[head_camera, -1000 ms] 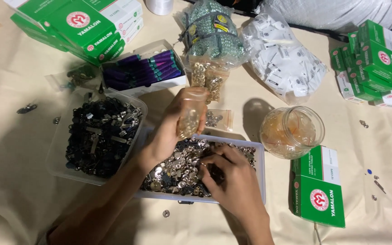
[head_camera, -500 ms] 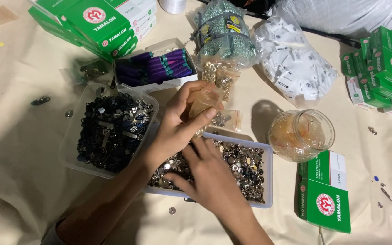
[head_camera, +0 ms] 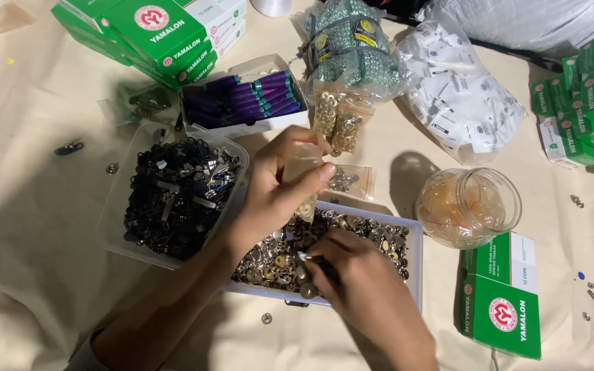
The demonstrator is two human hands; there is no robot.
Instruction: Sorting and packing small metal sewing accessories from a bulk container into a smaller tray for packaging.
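Cream cloth [head_camera: 29,206] covers the counter all round you. Far right lies a big bag of white tags [head_camera: 462,103], and far left a stack of green boxes [head_camera: 159,34]; more green boxes [head_camera: 589,103] sit at the right edge, and one green box [head_camera: 503,302] lies near right. Left of centre, a clear tub [head_camera: 115,199] is full of dark metal parts. Right in front of you, the flat tray [head_camera: 414,268] is heaped with silver snaps [head_camera: 352,230].

Beyond the tub sits a white box of purple spools [head_camera: 242,103], with bags of green packets [head_camera: 352,48] and gold eyelets [head_camera: 342,120] to its right. A glass jar [head_camera: 469,206] stands just right of the tray, touching the near green box.

Your left hand [head_camera: 276,192] is up over the tray's far edge, its grip clamped round a small clear bag [head_camera: 304,165] that hangs down toward the snaps. Your right hand [head_camera: 359,282] is down in the tray, fingers pinched together on something small and silvery among the snaps; exactly what, you cannot tell from here. Another small clear bag [head_camera: 352,180] of metal bits lies just beyond the tray. Loose snaps [head_camera: 266,318] dot the cloth near you.
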